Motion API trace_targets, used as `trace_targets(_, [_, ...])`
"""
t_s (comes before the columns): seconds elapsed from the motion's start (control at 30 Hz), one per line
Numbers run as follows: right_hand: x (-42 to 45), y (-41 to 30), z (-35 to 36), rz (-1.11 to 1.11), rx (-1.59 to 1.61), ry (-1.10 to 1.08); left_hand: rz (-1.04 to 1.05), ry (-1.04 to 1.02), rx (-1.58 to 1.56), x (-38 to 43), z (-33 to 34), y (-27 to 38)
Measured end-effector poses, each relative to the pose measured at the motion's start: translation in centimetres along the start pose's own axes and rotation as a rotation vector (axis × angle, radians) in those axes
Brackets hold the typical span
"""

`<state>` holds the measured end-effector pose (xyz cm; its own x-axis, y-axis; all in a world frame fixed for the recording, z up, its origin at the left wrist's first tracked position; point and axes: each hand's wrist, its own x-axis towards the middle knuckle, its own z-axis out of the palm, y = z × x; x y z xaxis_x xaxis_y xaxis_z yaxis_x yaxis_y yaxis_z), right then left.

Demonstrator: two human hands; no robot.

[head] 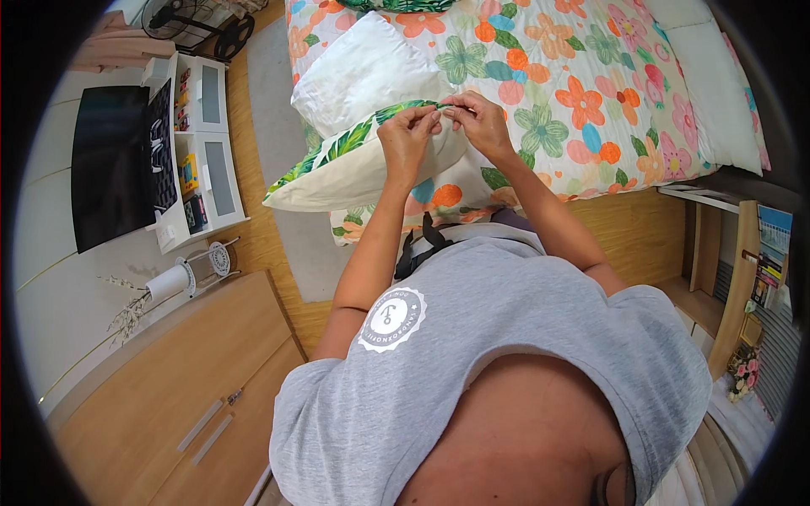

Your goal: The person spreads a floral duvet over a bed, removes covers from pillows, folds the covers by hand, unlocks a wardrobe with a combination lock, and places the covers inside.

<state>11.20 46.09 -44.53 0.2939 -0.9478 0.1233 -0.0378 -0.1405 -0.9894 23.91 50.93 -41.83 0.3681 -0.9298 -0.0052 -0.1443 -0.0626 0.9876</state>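
My left hand (410, 136) and my right hand (479, 123) meet fingertip to fingertip at the top edge of a cushion cover (354, 171). Both pinch its edge, close together; the exact spot between the fingers is small and partly hidden. Green leaf print shows on the cover's far side, and plain cream fabric faces me. Just beyond it a white cushion (370, 69) without a print lies on the bed. Another green leaf-print piece (398, 5) shows at the top rim of the view.
A floral quilt (544, 126) covers the bed before me. White pillows (709, 82) lie at the right. A white cabinet (215, 145), a television (114, 167) and a black fan (234, 37) stand left; a wooden wardrobe (183, 379) is lower left, a shelf unit (734, 291) right.
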Motion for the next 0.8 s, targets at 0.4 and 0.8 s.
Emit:
trace_targets(0.4, [-0.1,1.3,-1.9,0.103,-0.043,0.234,0.129,0.117,0.562,0.5,-0.8,-0.5])
trace_targets(0.8, [1.9,2.4,-2.4,0.077,-0.117,0.240,-0.005,0.479,0.904,-3.9,-17.6,-3.6])
